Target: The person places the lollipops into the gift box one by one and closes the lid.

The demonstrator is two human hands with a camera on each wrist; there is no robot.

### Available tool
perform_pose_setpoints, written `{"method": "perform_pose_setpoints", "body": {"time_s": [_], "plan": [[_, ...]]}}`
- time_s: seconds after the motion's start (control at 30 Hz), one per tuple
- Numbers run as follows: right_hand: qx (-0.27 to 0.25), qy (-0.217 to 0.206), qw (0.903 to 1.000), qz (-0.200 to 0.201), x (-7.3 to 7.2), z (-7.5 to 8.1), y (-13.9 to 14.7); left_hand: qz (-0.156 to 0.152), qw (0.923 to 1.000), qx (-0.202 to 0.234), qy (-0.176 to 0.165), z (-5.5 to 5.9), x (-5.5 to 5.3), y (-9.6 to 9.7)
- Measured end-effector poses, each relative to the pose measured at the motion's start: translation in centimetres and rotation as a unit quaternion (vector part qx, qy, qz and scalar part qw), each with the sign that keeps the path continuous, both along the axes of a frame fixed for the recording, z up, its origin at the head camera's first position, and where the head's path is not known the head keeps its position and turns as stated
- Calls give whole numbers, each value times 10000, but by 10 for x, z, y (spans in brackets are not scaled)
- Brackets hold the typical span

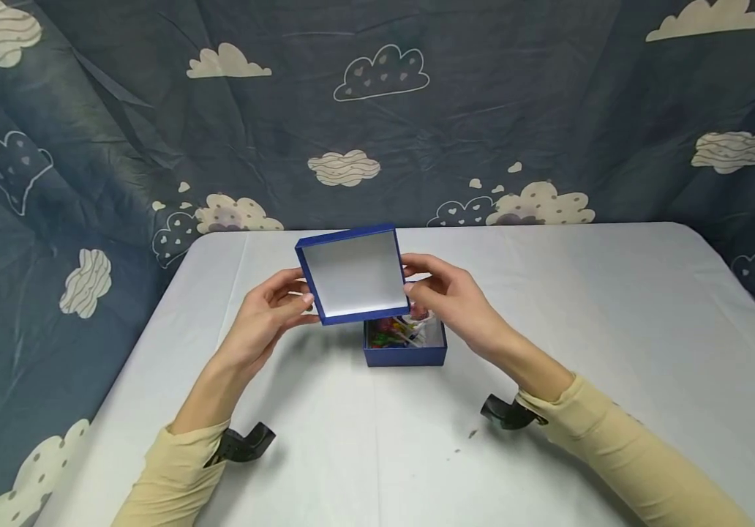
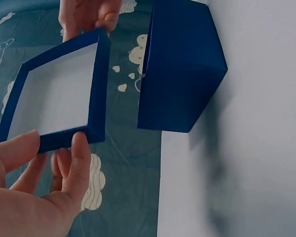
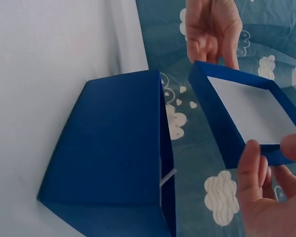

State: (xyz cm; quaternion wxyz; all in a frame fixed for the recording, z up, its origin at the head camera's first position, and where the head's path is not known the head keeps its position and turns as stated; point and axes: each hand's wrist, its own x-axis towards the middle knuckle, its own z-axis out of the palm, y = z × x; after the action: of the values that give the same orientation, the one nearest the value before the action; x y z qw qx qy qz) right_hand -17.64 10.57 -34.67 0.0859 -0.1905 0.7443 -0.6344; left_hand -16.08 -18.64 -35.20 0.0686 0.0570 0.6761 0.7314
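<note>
Both hands hold a blue box lid [image 1: 354, 274] in the air, its white inside facing the head camera. My left hand [image 1: 265, 311] grips the lid's left edge between thumb and fingers. On the opposite edge, my right hand [image 1: 453, 300] pinches the lid the same way. Below and slightly to the right stands the blue box [image 1: 406, 356], uncovered, on the table. Colourful wrapped lollipops [image 1: 393, 333] with white sticks lie inside it, partly hidden behind the lid. One white stick [image 3: 168, 177] pokes over the box rim in the right wrist view.
A white cloth covers the table [image 1: 581, 315]. Small dark specks [image 1: 472, 434] lie on it in front of the right forearm. Behind hangs a dark blue curtain [image 1: 516, 110] with cloud prints. Each wrist wears a black camera mount [image 1: 246, 443].
</note>
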Motion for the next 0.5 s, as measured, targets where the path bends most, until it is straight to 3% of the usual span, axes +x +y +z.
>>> {"method": "perform_pose_setpoints", "body": {"time_s": [0.5], "plan": [[-422, 176, 9985, -307, 0, 2, 10, 195, 9982, 308, 485, 3, -6, 20]]}}
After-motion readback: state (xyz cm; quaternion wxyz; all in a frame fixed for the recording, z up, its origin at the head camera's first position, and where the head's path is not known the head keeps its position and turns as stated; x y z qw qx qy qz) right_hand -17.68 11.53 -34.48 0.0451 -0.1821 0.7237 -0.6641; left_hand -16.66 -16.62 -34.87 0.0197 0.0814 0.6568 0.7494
